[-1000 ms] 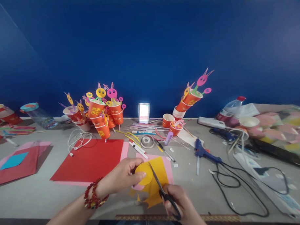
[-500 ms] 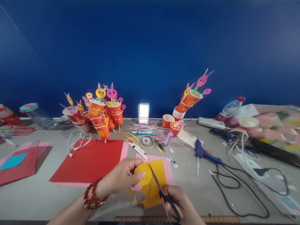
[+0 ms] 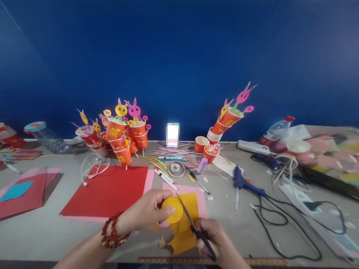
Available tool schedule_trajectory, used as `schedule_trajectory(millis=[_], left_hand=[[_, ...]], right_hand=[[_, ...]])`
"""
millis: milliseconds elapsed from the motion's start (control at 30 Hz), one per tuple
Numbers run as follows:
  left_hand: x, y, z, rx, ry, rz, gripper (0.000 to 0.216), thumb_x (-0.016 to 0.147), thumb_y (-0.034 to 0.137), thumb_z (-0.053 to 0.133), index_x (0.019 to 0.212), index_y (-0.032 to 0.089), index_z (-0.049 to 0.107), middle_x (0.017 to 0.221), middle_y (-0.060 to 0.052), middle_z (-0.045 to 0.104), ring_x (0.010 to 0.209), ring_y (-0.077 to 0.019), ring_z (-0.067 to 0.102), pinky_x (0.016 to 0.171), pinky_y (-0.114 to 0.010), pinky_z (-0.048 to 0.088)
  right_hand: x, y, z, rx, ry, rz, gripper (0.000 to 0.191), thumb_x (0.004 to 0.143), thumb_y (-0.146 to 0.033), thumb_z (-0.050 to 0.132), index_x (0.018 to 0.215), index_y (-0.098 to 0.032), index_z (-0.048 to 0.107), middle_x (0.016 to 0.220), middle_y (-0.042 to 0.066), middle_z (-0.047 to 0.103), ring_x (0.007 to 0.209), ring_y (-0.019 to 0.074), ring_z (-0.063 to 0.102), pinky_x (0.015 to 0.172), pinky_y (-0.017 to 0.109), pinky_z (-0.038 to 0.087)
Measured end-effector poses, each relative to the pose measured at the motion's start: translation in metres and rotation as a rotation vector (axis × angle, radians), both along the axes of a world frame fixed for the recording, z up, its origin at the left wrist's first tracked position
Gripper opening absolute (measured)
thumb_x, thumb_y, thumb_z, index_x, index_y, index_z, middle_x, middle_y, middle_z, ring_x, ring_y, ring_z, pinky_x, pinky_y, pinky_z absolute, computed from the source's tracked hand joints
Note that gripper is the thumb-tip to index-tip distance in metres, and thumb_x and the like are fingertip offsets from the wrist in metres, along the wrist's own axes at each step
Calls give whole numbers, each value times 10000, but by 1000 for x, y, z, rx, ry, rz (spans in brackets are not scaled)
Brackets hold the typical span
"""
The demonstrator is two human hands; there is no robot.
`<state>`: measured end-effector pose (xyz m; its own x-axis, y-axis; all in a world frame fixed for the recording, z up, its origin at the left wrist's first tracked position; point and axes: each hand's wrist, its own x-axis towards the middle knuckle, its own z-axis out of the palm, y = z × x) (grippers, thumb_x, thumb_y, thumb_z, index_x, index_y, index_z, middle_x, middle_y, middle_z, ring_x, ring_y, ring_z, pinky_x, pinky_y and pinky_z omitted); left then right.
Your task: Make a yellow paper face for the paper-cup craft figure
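My left hand (image 3: pixel 145 211), with a red bead bracelet at the wrist, pinches a yellow paper sheet (image 3: pixel 184 220) where a round disc shape (image 3: pixel 173 209) shows. My right hand (image 3: pixel 217 243) is closed on black-handled scissors (image 3: pixel 194 224). The blades point up and left, running along the disc's right edge. Both hands are just above the table's near edge. A pink sheet (image 3: pixel 203 204) lies under the yellow one.
A red sheet (image 3: pixel 107 190) lies to the left. Orange paper cups with paper bunny heads (image 3: pixel 123 136) stand at the back. A blue glue gun (image 3: pixel 243 182) with a black cable, a tape roll (image 3: pixel 176 169), pens and a water bottle (image 3: pixel 275 131) are spread to the right.
The scissors and the yellow paper have shifted slightly; the scissor tips sit a little higher along the disc's edge. Both hands keep their hold.
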<state>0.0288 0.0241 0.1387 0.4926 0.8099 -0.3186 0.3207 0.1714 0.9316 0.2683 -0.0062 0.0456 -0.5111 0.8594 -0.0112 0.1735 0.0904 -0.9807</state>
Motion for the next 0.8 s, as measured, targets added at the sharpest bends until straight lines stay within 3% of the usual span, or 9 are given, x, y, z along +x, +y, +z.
schedule_trajectory(millis=[800], left_hand=[[-6,2,-7,129,-35,-4,123,822,284,550,804,163,561,665,35,530,555,-97,507,498,-173,380]], right_hand=[[-1,-1,0,-55,1,-6,676,707,-883,510,609,-220,415,504,-45,422,430,99,388,426,213,314]])
